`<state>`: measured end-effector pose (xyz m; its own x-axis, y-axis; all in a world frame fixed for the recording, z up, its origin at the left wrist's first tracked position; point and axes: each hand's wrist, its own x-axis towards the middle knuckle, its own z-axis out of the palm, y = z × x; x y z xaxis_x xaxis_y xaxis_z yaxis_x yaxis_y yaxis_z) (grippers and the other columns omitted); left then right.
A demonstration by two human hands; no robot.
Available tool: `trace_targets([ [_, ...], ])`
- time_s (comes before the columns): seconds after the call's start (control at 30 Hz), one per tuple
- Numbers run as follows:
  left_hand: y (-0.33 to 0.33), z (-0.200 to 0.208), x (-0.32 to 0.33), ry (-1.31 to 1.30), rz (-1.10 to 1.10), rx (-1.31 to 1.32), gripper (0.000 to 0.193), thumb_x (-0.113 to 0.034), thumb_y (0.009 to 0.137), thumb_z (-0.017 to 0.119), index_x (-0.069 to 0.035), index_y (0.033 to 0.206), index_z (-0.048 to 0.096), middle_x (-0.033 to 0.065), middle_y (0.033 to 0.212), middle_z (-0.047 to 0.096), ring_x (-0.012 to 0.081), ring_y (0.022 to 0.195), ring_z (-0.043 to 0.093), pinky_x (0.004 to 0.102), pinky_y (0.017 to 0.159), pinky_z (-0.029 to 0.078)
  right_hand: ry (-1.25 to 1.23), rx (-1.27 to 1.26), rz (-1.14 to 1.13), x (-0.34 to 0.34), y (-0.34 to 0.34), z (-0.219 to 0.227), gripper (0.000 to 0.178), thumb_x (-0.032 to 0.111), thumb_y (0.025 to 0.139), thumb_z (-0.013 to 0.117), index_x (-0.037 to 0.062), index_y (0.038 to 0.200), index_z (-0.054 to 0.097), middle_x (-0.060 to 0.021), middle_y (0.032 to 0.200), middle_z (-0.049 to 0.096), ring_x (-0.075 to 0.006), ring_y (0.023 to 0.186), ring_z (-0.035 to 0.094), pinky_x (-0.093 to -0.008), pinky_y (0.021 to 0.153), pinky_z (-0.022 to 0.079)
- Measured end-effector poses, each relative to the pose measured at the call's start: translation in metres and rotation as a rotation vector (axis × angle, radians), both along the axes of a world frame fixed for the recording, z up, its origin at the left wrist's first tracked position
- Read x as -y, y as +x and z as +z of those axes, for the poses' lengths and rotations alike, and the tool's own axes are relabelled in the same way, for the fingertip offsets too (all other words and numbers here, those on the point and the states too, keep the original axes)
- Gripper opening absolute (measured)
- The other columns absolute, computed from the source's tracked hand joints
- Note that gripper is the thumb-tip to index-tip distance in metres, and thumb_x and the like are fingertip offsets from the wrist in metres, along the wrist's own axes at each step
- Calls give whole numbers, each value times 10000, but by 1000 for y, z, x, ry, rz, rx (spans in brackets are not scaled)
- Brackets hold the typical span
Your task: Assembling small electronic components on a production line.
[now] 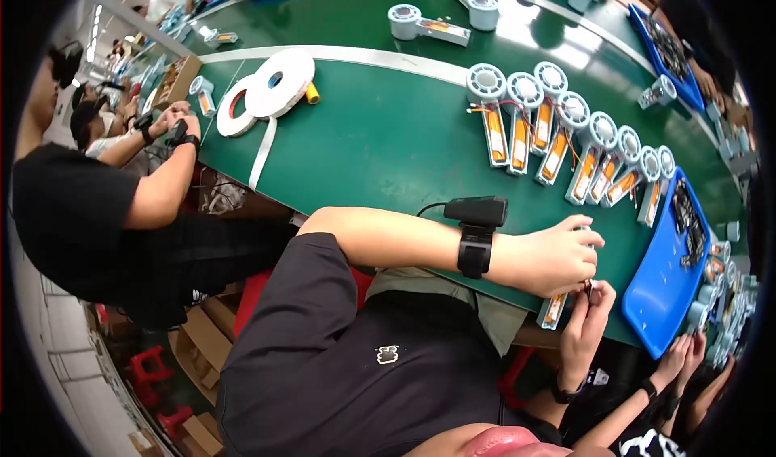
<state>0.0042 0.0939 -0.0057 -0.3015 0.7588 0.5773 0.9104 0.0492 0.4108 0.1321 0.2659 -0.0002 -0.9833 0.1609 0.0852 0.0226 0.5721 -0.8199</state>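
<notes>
a pale blue unit steadied under one hand at the counter's near edge, the other hand close in.

the left hand (550, 259) curls over the upper part of the unit (553, 311), gripping it, probably to keep it from turning; the right hand (588, 323) bends its fingers in beside it, though whether they pinch anything i cannot tell. the finished-looking row of similar units (554, 151) lies farther back on the counter (380, 141), open sides up, perhaps to spare the wires and clear working room. the blue tray (653, 303) of dark parts sits just beyond the right hand, seemingly for easy reach.
</notes>
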Motion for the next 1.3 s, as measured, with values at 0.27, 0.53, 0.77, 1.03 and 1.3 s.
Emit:
trace_targets([
  [0.27,0,10,-1,-228,109,-60,97,-166,858,706,-93,889,762,65,1029,692,330,1229,581,537,1109,411,-100,-85,73,-2,-4,-18,412,72,1075,422,-24,1472,364,-112,1095,615,-165,960,582,-288,893,476],
  [0.53,8,9,-9,-314,195,-263,111,-174,842,691,-103,873,772,86,1029,688,346,1241,582,565,1066,458,-117,-75,73,-10,-7,-23,422,87,1077,422,-11,1482,356,-125,1114,639,-168,967,590,-296,886,482],
  [0.77,9,12,10,-264,145,-367,146,-179,820,686,-81,875,779,113,1105,672,382,1260,562,585,1070,459,-131,-83,44,-9,-5,-18,414,45,1029,466,-22,1434,412,-217,1130,668,-303,990,652,-394,879,509],
  [1.03,8,11,15,-238,112,-535,195,-199,788,672,-44,862,764,104,1148,636,369,1249,551,554,1042,480,10,-119,11,-4,-1,-12,282,-23,942,576,-36,1222,597,-196,1043,667,-291,901,652,-384,812,531],
  [1.3,-16,1,20,-79,69,-473,174,-172,765,698,-59,895,725,66,1188,634,343,1233,577,524,1028,499,-157,-47,32,-17,-24,-1,335,-63,905,675,-28,1231,607,-66,1026,644,-119,897,610,-266,797,525],
])
